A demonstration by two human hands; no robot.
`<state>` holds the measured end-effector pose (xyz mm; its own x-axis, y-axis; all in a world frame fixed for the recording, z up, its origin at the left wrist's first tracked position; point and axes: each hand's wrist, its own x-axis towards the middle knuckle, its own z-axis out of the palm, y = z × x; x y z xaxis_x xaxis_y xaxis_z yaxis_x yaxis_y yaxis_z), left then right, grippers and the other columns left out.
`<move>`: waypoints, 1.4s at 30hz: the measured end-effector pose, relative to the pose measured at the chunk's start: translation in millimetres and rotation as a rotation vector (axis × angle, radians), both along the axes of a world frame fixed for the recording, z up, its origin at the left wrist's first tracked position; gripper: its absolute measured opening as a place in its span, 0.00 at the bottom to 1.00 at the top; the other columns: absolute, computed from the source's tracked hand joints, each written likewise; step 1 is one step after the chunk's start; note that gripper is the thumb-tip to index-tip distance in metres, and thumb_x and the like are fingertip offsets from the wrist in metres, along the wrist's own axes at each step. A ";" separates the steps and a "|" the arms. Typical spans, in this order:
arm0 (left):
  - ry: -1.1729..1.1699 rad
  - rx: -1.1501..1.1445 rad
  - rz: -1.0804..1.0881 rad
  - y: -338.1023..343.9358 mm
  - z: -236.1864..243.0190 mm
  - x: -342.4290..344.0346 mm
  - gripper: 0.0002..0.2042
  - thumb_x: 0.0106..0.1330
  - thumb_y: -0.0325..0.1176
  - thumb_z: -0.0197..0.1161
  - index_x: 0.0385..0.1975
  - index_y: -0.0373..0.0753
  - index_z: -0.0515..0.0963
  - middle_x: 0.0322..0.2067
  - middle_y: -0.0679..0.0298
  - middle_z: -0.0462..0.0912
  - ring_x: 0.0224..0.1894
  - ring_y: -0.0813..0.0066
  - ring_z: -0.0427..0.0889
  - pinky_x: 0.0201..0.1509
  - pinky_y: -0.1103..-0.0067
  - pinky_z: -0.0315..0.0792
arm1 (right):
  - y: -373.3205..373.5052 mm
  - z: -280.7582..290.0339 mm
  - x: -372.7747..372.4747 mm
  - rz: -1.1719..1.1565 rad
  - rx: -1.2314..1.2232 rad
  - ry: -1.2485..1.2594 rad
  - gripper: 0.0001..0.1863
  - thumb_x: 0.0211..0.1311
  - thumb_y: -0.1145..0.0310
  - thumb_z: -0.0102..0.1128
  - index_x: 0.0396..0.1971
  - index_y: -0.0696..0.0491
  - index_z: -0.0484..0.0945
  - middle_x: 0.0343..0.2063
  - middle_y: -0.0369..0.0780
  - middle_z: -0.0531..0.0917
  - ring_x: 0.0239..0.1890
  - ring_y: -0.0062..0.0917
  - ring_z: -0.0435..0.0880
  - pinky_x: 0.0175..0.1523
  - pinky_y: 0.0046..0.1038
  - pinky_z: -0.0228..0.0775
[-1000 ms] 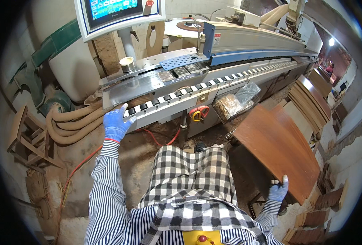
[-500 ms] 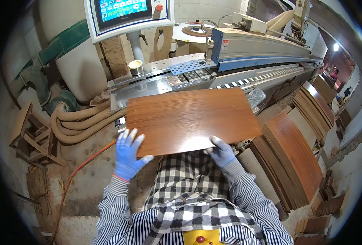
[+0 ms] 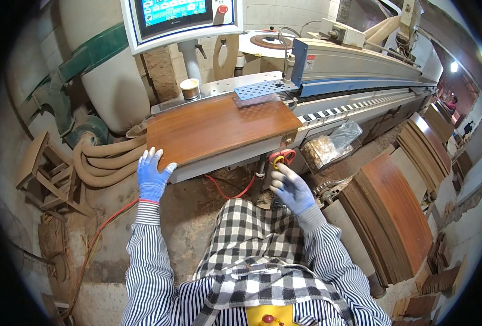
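Observation:
A flat brown wood-grain panel lies on the metal bed of a long machine, its far right part beneath a blue perforated plate. My left hand, in a blue and white glove, touches the panel's near left corner, fingers spread and thumb by the front edge. My right hand, gloved alike, is off the panel, below its near right corner. Its fingers are apart and slightly bent, with nothing seen in them. Just past the fingertips is a red and yellow looped thing; whether they touch it I cannot tell.
A tin stands on the machine behind the panel, below a control screen. Stacked panels fill the right side. Hoses and a wooden stool are at left. A wire basket holds clear plastic.
The panel has gone from above my lap forward and left onto the machine bed. My left hand stays at its corner; my right hand has let go. The basket and looped thing now show.

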<state>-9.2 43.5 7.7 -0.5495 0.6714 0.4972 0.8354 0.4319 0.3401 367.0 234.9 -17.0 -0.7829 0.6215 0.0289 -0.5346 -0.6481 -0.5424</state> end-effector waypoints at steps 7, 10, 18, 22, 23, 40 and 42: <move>0.015 -0.148 0.251 27.4 22.7 41.0 0.41 0.48 0.69 0.63 0.58 0.47 0.74 0.61 0.52 0.68 0.67 0.54 0.58 0.74 0.58 0.37 | -39.2 -42.7 113.6 -0.258 -0.099 -0.150 0.24 0.64 0.64 0.57 0.57 0.59 0.68 0.41 0.43 0.78 0.36 0.25 0.78 0.47 0.29 0.76; 0.070 -0.160 0.252 46.8 22.2 51.4 0.42 0.46 0.72 0.61 0.57 0.47 0.74 0.57 0.52 0.71 0.66 0.55 0.61 0.73 0.58 0.38 | -59.5 -27.0 128.3 -0.499 -0.114 -0.429 0.21 0.64 0.66 0.57 0.54 0.59 0.70 0.36 0.42 0.79 0.30 0.24 0.77 0.42 0.27 0.76; 0.185 0.155 -0.094 91.2 0.5 61.1 0.33 0.55 0.51 0.69 0.56 0.35 0.72 0.47 0.48 0.78 0.53 0.51 0.73 0.64 0.63 0.63 | -22.9 -33.0 174.8 -0.912 0.984 -1.137 0.13 0.63 0.68 0.54 0.44 0.57 0.78 0.36 0.42 0.82 0.35 0.27 0.81 0.41 0.28 0.73; 0.391 0.095 -0.245 78.3 -15.9 48.9 0.27 0.60 0.46 0.64 0.58 0.40 0.71 0.50 0.56 0.78 0.54 0.59 0.74 0.66 0.63 0.58 | 15.8 9.9 174.2 -1.036 1.446 -1.611 0.15 0.59 0.67 0.58 0.47 0.52 0.78 0.43 0.43 0.81 0.47 0.36 0.78 0.55 0.35 0.68; 0.441 0.113 -0.242 77.8 -18.1 49.7 0.26 0.60 0.44 0.64 0.57 0.40 0.71 0.49 0.57 0.79 0.54 0.60 0.74 0.66 0.63 0.59 | 30.0 18.0 175.5 -0.995 1.514 -1.742 0.17 0.58 0.66 0.59 0.49 0.51 0.77 0.45 0.42 0.81 0.50 0.36 0.76 0.59 0.36 0.66; 0.432 0.247 -0.148 88.2 -20.3 61.3 0.19 0.58 0.42 0.64 0.48 0.42 0.77 0.44 0.61 0.81 0.49 0.65 0.77 0.66 0.64 0.60 | -8.6 19.9 190.1 -0.947 1.853 -1.951 0.27 0.52 0.76 0.52 0.56 0.56 0.69 0.54 0.45 0.74 0.58 0.40 0.69 0.68 0.39 0.56; 0.421 0.247 -0.142 86.8 -20.8 61.3 0.20 0.57 0.42 0.65 0.48 0.42 0.77 0.44 0.61 0.81 0.49 0.66 0.77 0.66 0.64 0.60 | -43.9 31.7 182.7 -0.972 1.705 -1.795 0.27 0.55 0.74 0.55 0.57 0.57 0.68 0.55 0.47 0.73 0.59 0.42 0.68 0.68 0.41 0.56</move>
<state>52.0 130.3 -13.1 -0.1788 0.5597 0.8091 0.9666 0.2532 0.0384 549.8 191.0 14.7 -0.3370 0.7595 0.5565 0.8878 0.4531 -0.0807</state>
